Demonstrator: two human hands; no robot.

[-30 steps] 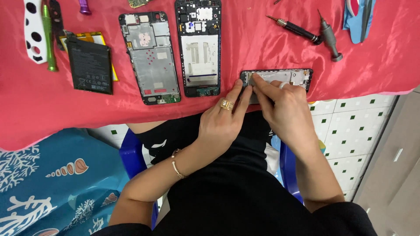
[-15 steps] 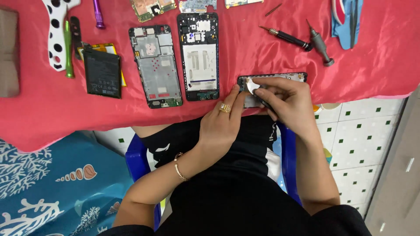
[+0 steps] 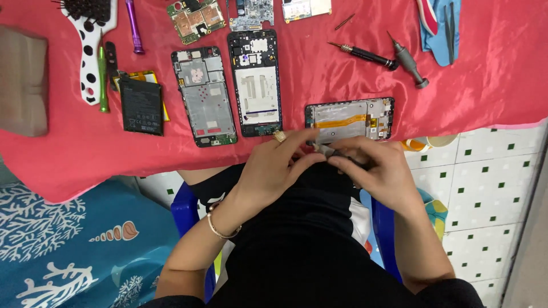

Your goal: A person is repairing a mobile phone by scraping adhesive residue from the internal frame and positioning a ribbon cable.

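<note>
At the near edge of the red cloth (image 3: 468,108), over the person's lap, both hands meet on a small grey strip-like part (image 3: 326,149). The left hand (image 3: 268,171), a ring on one finger, pinches its left end with thumb and forefinger; the right hand (image 3: 379,171) closes its fingertips on the other end. The part looks thin, light and easily bent, probably a fragile piece, so it is best gripped by its edges with the fingertips, as both hands do now.

Just beyond the fingers lies an opened phone frame (image 3: 349,120), set crosswise, showing an orange flex cable. Farther left stand two more phone frames (image 3: 231,91), upright side by side, then a black battery (image 3: 141,106). At the far edge lie circuit boards (image 3: 197,18), two screwdrivers (image 3: 388,57), a purple tool (image 3: 135,25) and a spotted brush (image 3: 91,51).

Compared with half a second ago, the hands have drawn back off the crosswise frame towards the body, leaving it fully uncovered, and the small part now sits between them below the cloth edge.
</note>
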